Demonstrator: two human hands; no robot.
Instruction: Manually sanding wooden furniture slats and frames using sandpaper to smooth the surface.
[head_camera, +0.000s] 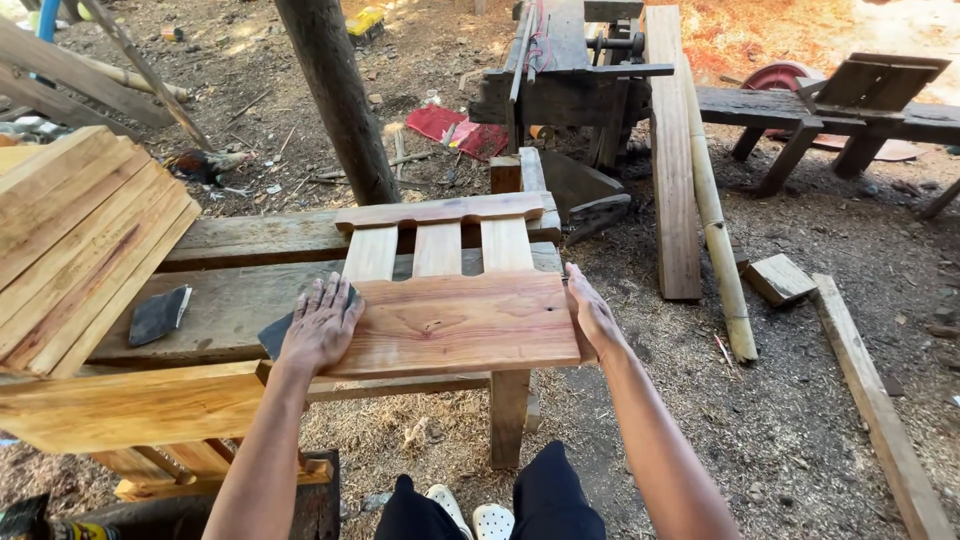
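A wooden chair-back piece (450, 320) lies flat on a rough workbench (230, 300): a wide reddish board near me, three pale slats and a shaped top rail (440, 211) beyond. My left hand (322, 325) presses flat on a dark sheet of sandpaper (273, 335) at the board's left end. My right hand (592, 315) grips the board's right edge, fingers wrapped over the side.
A second piece of sandpaper (160, 314) lies on the bench at left, next to stacked pale boards (80, 240). A tree trunk (340, 100) stands behind the bench. Planks (672, 150), a bamboo pole (715, 220) and a wood block (779, 279) lie on the dirt at right.
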